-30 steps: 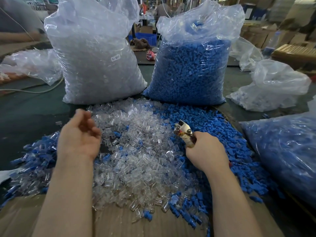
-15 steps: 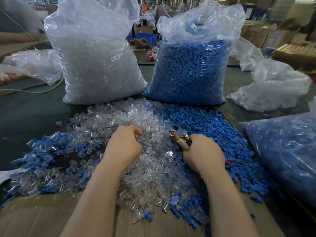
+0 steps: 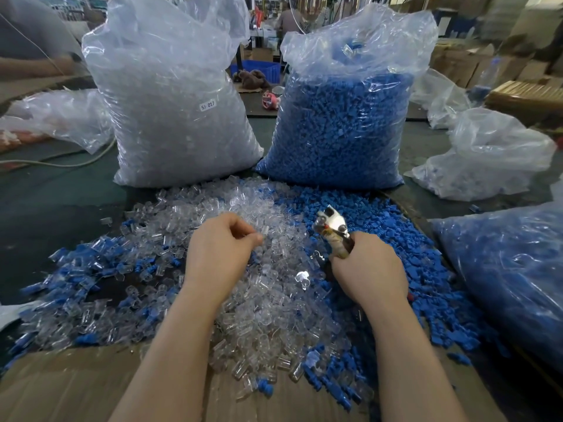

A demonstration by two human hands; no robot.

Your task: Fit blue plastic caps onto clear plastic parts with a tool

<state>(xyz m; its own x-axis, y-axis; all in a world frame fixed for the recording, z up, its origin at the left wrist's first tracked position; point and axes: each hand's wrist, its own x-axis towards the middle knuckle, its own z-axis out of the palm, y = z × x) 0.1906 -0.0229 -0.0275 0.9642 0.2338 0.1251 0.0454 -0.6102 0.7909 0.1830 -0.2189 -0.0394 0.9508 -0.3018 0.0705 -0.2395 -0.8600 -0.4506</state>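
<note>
A heap of clear plastic parts (image 3: 274, 303) covers the middle of the table, and loose blue caps (image 3: 405, 248) lie to its right. My left hand (image 3: 221, 249) hovers over the clear heap with curled fingers. Its thumb and forefinger pinch together at a clear part that is hard to pick out from the pile. My right hand (image 3: 368, 269) grips the handles of a plier-like tool (image 3: 332, 225) whose metal head points up and away, just right of the left fingertips. Clear parts with blue caps on them (image 3: 76, 269) lie spread at the left.
Two tall plastic bags stand behind the piles: clear parts (image 3: 170, 102) on the left, blue caps (image 3: 341, 123) on the right. A third blue-filled bag (image 3: 511, 269) lies at the right edge, with a slack bag (image 3: 487, 159) beyond. Cardboard (image 3: 76, 385) covers the near edge. A person's arm rests far left.
My left hand swung from the left pile to the middle of the clear heap and closed its fingertips there. The right hand stayed put, and the tool's head tilted slightly.
</note>
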